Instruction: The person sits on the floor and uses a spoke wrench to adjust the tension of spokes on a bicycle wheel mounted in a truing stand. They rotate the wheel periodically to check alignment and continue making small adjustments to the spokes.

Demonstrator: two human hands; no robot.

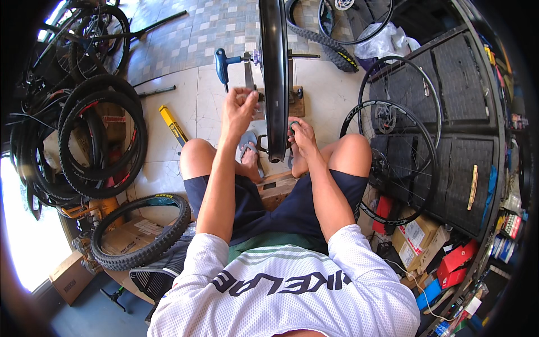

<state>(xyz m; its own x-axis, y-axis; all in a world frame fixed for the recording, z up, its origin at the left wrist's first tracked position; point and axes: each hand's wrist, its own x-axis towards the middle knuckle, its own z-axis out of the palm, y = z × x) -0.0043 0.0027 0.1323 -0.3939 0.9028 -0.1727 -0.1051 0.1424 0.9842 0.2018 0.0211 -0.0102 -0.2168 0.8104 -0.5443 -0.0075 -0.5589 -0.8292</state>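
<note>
A black bicycle wheel rim (275,84) stands upright between my knees, seen edge-on, held over a truing stand (297,104) with a wooden base. Left of the rim, my left hand (240,109) is raised with its fingertips pinched together; what they hold, if anything, is too small to make out. My right hand (304,136) is at the rim's right side, its fingers closed on a small dark round tool (293,126), mostly hidden by them. A blue-handled hex wrench (222,64) sits at the left end of the axle, beyond my left hand.
Several tyres (101,140) hang or lie at the left, with another tyre (140,230) on cardboard. A yellow box (172,124) lies on the tiles. Spoked wheels (393,163) lean against dark drawers (460,84) at the right. A loose tyre (331,50) lies beyond the stand.
</note>
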